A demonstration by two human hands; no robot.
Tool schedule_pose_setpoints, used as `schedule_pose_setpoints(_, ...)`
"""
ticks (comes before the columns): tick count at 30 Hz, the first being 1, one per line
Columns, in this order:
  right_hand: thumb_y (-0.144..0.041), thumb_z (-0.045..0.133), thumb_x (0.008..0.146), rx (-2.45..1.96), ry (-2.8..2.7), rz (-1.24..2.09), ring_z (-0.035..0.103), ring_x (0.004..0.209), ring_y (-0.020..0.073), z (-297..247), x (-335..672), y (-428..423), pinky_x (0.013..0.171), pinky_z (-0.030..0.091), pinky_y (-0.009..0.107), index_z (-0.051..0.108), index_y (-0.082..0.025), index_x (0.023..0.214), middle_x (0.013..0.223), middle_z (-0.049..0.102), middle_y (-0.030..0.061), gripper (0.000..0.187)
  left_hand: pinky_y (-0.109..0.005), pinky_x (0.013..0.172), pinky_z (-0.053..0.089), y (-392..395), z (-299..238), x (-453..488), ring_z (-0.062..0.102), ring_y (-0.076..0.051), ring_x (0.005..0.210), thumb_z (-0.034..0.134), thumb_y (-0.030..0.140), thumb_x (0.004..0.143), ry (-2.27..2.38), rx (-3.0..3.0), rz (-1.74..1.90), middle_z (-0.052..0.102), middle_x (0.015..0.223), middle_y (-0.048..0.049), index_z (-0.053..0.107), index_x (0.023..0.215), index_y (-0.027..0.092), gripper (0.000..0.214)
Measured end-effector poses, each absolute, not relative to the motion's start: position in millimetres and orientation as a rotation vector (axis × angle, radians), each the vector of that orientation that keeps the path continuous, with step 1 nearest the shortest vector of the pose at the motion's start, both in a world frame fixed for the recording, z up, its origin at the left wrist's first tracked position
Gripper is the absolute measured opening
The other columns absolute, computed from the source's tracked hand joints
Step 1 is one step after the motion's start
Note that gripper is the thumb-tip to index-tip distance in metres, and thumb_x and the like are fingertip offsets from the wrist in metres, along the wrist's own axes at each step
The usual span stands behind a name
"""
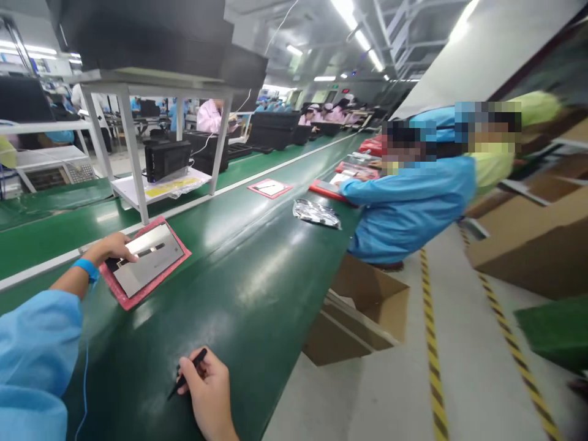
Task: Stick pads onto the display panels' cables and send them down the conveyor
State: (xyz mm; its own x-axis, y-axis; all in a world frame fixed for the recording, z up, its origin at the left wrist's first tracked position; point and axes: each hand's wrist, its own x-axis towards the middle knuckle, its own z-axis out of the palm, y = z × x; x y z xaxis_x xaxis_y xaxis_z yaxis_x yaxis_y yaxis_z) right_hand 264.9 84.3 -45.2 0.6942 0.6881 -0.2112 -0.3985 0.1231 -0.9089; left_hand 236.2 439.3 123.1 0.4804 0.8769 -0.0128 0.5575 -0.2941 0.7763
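My left hand grips the left edge of a flat grey display panel, its thumb on the panel's face. Dark and shiny strips run across the middle of the panel. It lies on a pink-red padded sheet that shows around its edges, on the green work surface. Nearer to me, my right hand is closed on slim black tweezers, their thin point directed down and left toward the surface. The tweezers are apart from the panel.
A white shelf stand rises behind the panel, with a black box on it. Farther along lie another panel and a silvery bag. A co-worker in blue sits at right. A cardboard box stands beside the bench.
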Motion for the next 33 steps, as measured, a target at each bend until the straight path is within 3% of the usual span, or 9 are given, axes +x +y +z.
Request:
schedule_pose_setpoints(5, -0.069, 0.098, 0.064, -1.106, -0.221, 0.739, 0.065, 0.048, 0.0164, -35.8, 269.8, 90.9, 0.041, 0.053, 0.025, 0.063, -0.018, 0.074, 0.06, 0.068, 0.0004, 0.062, -0.047, 0.099, 0.065, 364.7, 180.6, 239.8, 0.073, -0.027, 0.116, 0.074, 0.044, 0.105, 1.078, 1.975, 0.398, 0.071, 0.133, -0.0087, 0.07, 0.132, 0.017, 0.039)
schedule_pose_setpoints(7, -0.062, 0.095, 0.075, -1.057, -0.142, 0.688, 0.065, 0.052, 0.0138, -33.1, 278.4, 84.6, 0.044, 0.053, 0.023, 0.063, -0.017, 0.078, 0.063, 0.066, -0.0021, 0.055, -0.041, 0.093, 0.065, 325.2, 194.4, 231.9, 0.075, -0.025, 0.107, 0.085, 0.038, 0.096, 1.037, 1.927, 0.425, 0.077, 0.119, -0.0074, 0.075, 0.118, 0.016, 0.033)
schedule_pose_setpoints(9, -0.048, 0.081, 0.098, -1.014, -0.03, 0.628, 0.063, 0.059, 0.0093, -33.3, 290.1, 70.5, 0.052, 0.053, 0.02, 0.066, -0.015, 0.091, 0.073, 0.065, -0.0039, 0.037, -0.035, 0.083, 0.065, 280.9, 193.8, 215.5, 0.078, -0.027, 0.097, 0.097, 0.03, 0.078, 1.003, 1.841, 0.476, 0.081, 0.104, -0.0048, 0.079, 0.104, 0.016, 0.035)
schedule_pose_setpoints(11, -0.042, 0.072, 0.106, -0.99, 0.093, 0.573, 0.064, 0.068, 0.0095, -38.1, 303.5, 51.5, 0.06, 0.057, 0.022, 0.069, -0.015, 0.109, 0.09, 0.068, -0.0007, 0.027, -0.034, 0.076, 0.064, 233.9, 175.2, 193.6, 0.079, -0.028, 0.09, 0.1, 0.028, 0.068, 0.991, 1.718, 0.547, 0.084, 0.1, -0.0044, 0.081, 0.105, 0.016, 0.043)
schedule_pose_setpoints(15, -0.041, 0.071, 0.107, -1.009, 0.246, 0.463, 0.065, 0.076, 0.0113, -54.3, 326.0, 17.3, 0.065, 0.059, 0.025, 0.069, -0.015, 0.118, 0.101, 0.069, 0.0021, 0.028, -0.037, 0.078, 0.067, 147.0, 99.1, 152.0, 0.081, -0.026, 0.089, 0.094, 0.041, 0.079, 1.098, 1.439, 0.655, 0.085, 0.11, -0.0113, 0.077, 0.118, 0.014, 0.051)
schedule_pose_setpoints(21, -0.026, 0.071, 0.097, -1.11, 0.188, 0.349, 0.062, 0.06, 0.0109, -57.2, 329.5, 6.5, 0.051, 0.049, 0.019, 0.058, -0.021, 0.087, 0.071, 0.062, -0.0047, 0.017, -0.036, 0.083, 0.066, 85.1, 8.1, 129.4, 0.077, -0.018, 0.09, 0.075, 0.04, 0.104, 1.354, 1.284, 0.579, 0.079, 0.109, -0.0065, 0.071, 0.117, 0.014, 0.029)
schedule_pose_setpoints(26, -0.012, 0.063, 0.084, -1.196, 0.139, 0.307, 0.057, 0.05, 0.0118, -43.3, 324.6, 6.9, 0.044, 0.044, 0.02, 0.054, -0.026, 0.071, 0.058, 0.058, -0.0046, 0.021, -0.04, 0.087, 0.06, 68.6, 10.3, 105.5, 0.076, -0.028, 0.093, 0.084, 0.036, 0.093, 1.501, 1.5, 0.47, 0.08, 0.1, -0.0128, 0.073, 0.097, 0.018, 0.021)
schedule_pose_setpoints(30, -0.006, 0.063, 0.076, -1.256, 0.01, 0.316, 0.052, 0.044, 0.0121, -23.8, 305.4, 5.1, 0.04, 0.039, 0.021, 0.054, -0.027, 0.06, 0.049, 0.053, -0.0045, 0.029, -0.047, 0.108, 0.053, 50.5, 27.4, 42.9, 0.073, -0.034, 0.118, 0.071, 0.03, 0.1, 1.663, 1.75, 0.491, 0.078, 0.127, -0.0169, 0.075, 0.121, 0.019, 0.024)
schedule_pose_setpoints(33, -0.018, 0.08, 0.076, -1.267, -0.201, 0.387, 0.062, 0.051, 0.0141, -3.6, 262.4, 7.6, 0.046, 0.053, 0.025, 0.062, -0.028, 0.065, 0.057, 0.06, -0.0041, 0.023, -0.046, 0.124, 0.043, 48.7, 24.3, -22.7, 0.063, -0.031, 0.141, 0.056, 0.022, 0.107, 1.744, 1.902, 0.514, 0.071, 0.147, -0.0162, 0.074, 0.133, 0.018, 0.032)
